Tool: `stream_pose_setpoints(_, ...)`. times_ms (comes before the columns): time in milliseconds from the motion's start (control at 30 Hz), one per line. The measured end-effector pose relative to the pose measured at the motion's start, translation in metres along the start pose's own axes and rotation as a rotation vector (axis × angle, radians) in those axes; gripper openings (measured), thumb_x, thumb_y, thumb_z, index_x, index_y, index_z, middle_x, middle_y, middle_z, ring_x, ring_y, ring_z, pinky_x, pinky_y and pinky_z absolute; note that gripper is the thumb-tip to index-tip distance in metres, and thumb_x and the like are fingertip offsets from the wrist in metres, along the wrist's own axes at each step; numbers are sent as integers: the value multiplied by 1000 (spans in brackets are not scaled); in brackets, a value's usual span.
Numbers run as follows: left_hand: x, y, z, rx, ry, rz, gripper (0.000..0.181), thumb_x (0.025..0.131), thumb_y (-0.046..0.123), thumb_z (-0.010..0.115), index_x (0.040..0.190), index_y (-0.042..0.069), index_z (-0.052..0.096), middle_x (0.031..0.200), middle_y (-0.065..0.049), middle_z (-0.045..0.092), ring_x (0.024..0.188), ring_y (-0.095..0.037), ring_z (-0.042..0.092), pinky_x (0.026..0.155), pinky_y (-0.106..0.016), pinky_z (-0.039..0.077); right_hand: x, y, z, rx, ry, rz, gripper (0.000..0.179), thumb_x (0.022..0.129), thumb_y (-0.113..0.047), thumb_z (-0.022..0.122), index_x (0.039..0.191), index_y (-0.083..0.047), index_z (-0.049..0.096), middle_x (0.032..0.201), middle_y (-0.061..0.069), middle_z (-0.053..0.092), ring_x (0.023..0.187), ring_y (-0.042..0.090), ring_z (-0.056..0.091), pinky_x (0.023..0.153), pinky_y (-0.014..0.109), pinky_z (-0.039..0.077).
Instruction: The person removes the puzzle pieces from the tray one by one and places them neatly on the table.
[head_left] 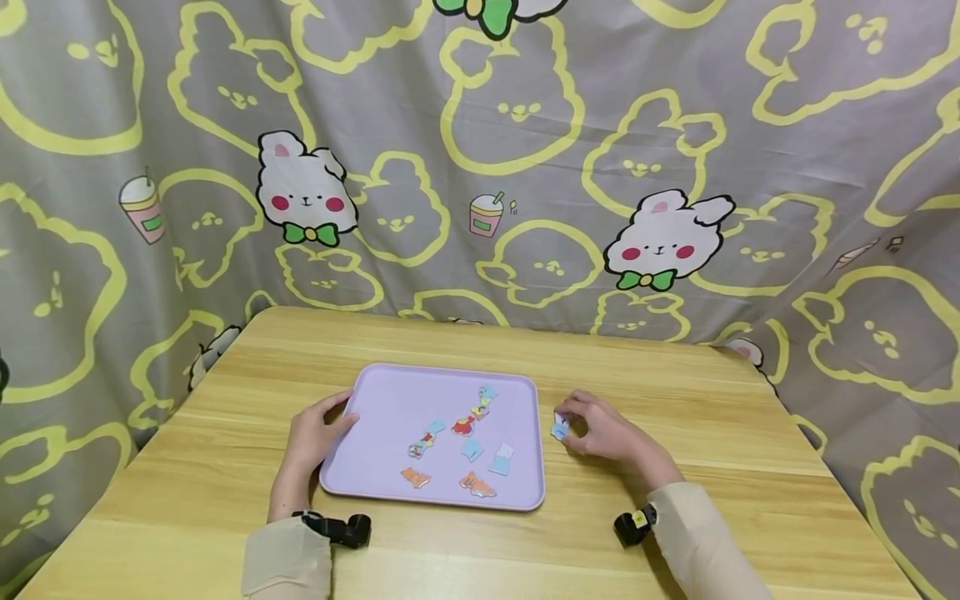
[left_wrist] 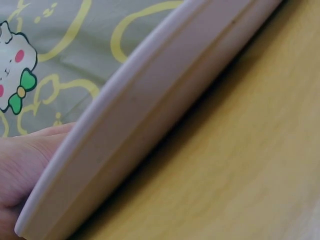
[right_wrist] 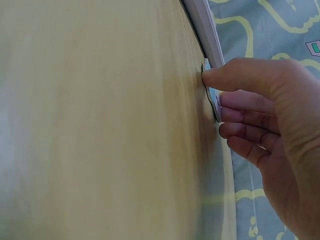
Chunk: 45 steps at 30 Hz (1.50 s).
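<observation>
My left hand (head_left: 310,436) grips the left edge of the lilac tray (head_left: 382,392), with the thumb over the rim. In the left wrist view, part of that hand (left_wrist: 25,167) shows behind the tray's side wall (left_wrist: 135,110). Just right of the tray, my right hand (head_left: 600,427) pinches a light blue and white jigsaw puzzle piece (head_left: 558,426) between thumb and fingers. Seen from the right wrist, this thin piece (right_wrist: 212,92) is edge-on, low at the wooden tabletop, with the thumb (right_wrist: 235,74) on its near side.
Several puzzle pieces lie in the tray: a joined red and yellow strip (head_left: 467,421), a smaller joined strip (head_left: 427,439), a blue piece (head_left: 471,450), a blue and white piece (head_left: 502,458) and orange pieces (head_left: 477,485). A patterned curtain (head_left: 525,192) hangs behind the wooden table (head_left: 712,400).
</observation>
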<state>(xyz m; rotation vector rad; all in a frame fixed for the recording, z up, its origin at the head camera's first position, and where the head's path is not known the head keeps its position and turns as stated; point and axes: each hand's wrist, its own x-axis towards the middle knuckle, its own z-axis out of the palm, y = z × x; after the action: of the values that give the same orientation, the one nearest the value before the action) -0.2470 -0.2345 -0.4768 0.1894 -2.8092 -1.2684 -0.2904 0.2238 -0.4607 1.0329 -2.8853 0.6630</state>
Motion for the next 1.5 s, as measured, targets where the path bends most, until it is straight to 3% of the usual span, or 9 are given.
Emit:
stream_pose_setpoints(300,-1,3,-1,-9,-1,-2,50,97,18,62,144,8,49,148,-25,45,140,-46,37,116,-58,32,-1,0,-1,-21,-16,-2,43,85,-19,73,122,1,66,110,6,60,95,14,56,85,34,54)
stream_pose_setpoints(600,0,2,-1,-10,0,-4,50,96,18,62,143,8,50,148,-25,45,140,-46,37,116,-58,32,-7,-5,11,40,143,7,49,82,-29,78,121,-2,67,114,7,62,103,20,58,93,45,51)
stream_pose_setpoints(900,0,2,0,-13,-3,-13,50,96,19,62,144,9,49,149,-24,45,140,-45,37,115,-57,33,-6,-23,24,81,235,4,55,82,-31,79,125,-1,64,112,6,58,100,17,53,86,38,51)
stream_pose_setpoints(1267,-2,1,-2,-21,-15,-24,50,98,19,60,145,8,48,150,-24,42,141,-45,35,116,-57,32,1,-54,34,80,147,-52,62,81,-38,79,129,-3,61,120,3,56,110,14,49,95,38,50)
stream_pose_setpoints(1500,2,3,-1,-27,-13,-22,50,98,22,60,145,11,48,152,-22,42,143,-43,34,117,-56,31,9,-68,37,25,94,-122,62,79,-44,79,124,-4,64,115,3,57,109,13,50,97,34,50)
